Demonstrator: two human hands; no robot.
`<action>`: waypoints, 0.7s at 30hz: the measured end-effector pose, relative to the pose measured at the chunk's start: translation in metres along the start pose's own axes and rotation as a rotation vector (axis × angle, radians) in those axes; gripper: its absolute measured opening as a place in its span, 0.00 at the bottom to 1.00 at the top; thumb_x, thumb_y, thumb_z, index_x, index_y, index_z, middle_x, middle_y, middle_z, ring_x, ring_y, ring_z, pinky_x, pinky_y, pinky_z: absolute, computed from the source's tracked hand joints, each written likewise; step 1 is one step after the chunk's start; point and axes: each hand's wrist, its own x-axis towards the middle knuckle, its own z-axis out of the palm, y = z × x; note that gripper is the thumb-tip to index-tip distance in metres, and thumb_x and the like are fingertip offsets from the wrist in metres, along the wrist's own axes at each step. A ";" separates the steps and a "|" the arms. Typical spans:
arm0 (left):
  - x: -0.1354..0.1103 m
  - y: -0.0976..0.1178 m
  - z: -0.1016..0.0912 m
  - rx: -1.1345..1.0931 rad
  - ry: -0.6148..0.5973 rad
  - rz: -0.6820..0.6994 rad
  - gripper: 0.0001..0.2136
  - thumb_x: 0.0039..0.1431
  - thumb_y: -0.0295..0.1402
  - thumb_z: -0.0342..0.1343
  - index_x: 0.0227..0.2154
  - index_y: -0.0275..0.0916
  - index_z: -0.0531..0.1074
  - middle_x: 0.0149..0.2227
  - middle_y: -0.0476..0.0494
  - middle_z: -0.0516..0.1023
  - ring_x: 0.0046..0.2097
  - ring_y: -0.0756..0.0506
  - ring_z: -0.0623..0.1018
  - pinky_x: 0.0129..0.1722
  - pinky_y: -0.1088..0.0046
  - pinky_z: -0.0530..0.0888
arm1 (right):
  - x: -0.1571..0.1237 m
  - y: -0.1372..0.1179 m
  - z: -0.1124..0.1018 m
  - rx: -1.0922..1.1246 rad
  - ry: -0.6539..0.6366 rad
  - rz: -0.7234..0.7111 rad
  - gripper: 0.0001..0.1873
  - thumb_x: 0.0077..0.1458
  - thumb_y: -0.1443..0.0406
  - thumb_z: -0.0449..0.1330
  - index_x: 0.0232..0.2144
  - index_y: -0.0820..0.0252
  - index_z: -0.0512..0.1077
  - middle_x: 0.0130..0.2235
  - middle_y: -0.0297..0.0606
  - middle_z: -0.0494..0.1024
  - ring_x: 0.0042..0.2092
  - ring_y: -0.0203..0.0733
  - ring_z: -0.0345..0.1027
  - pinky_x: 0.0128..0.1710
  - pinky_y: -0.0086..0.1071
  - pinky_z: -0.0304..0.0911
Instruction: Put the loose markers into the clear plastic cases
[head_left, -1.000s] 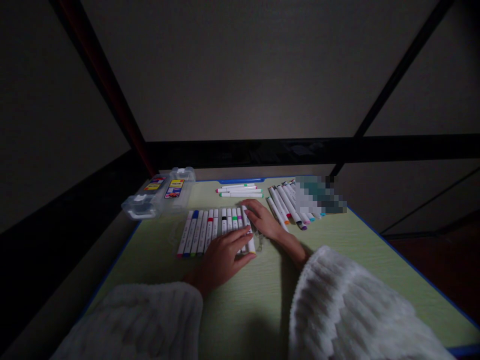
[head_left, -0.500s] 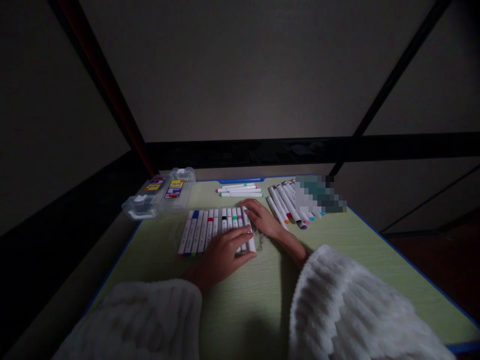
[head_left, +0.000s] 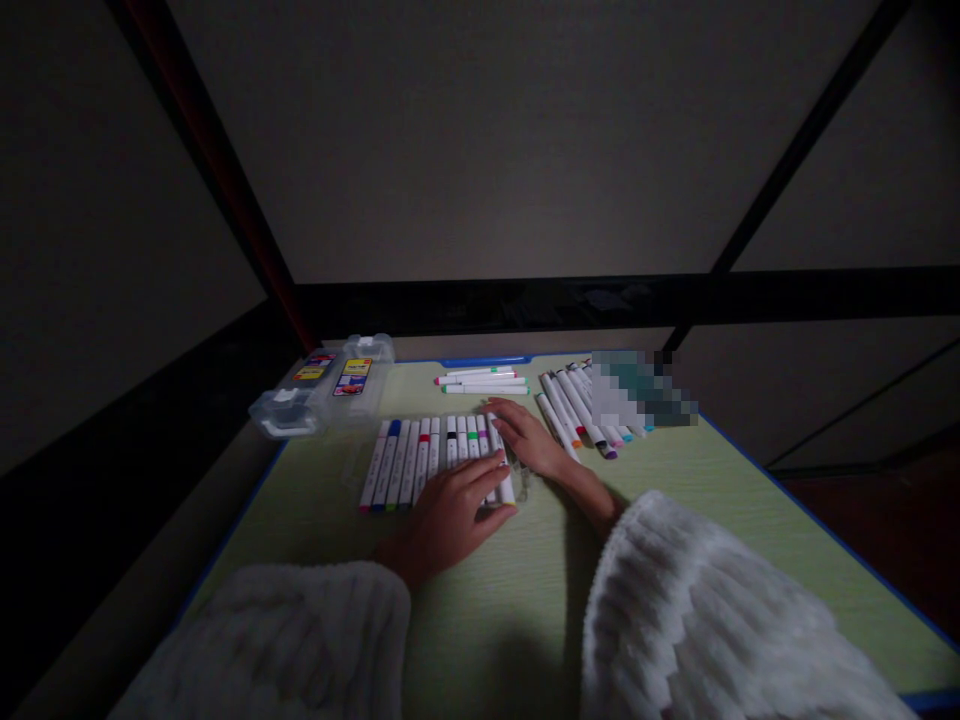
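Observation:
A row of several white markers (head_left: 420,458) with coloured caps lies side by side on the green table (head_left: 510,600). My left hand (head_left: 450,515) rests flat over the near right end of that row, fingers stretched across the marker ends. My right hand (head_left: 529,437) lies open against the row's right side, fingertips touching the outermost marker. Both arms wear fluffy white sleeves.
A clear plastic case (head_left: 322,392) with stickers sits at the table's far left corner. Three markers (head_left: 484,381) lie crosswise at the back. Several more markers (head_left: 577,410) fan out at the right beside a blurred patch. A dark rail runs behind the table.
Both hands have stayed on the marker row; my left fingers shifted slightly. The view has drifted a little.

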 end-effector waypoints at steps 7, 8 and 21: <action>0.001 0.004 -0.001 0.045 0.012 0.023 0.18 0.50 0.32 0.57 0.45 0.37 0.69 0.50 0.38 0.71 0.50 0.43 0.72 0.50 0.63 0.70 | -0.001 0.000 0.002 -0.028 0.005 -0.002 0.15 0.57 0.65 0.47 0.44 0.58 0.68 0.48 0.42 0.71 0.53 0.44 0.59 0.54 0.43 0.53; 0.000 0.004 -0.001 0.051 0.014 0.027 0.18 0.50 0.33 0.58 0.45 0.37 0.69 0.50 0.38 0.71 0.50 0.42 0.72 0.50 0.62 0.70 | -0.001 0.000 0.002 -0.029 0.016 0.000 0.15 0.57 0.65 0.47 0.44 0.58 0.68 0.48 0.43 0.70 0.53 0.44 0.59 0.54 0.44 0.52; -0.003 0.002 0.000 0.115 -0.011 0.043 0.18 0.52 0.34 0.57 0.46 0.35 0.67 0.52 0.38 0.70 0.52 0.42 0.70 0.51 0.63 0.69 | -0.001 -0.006 -0.001 0.007 0.015 -0.002 0.14 0.57 0.66 0.47 0.43 0.59 0.68 0.43 0.42 0.72 0.48 0.43 0.63 0.50 0.41 0.56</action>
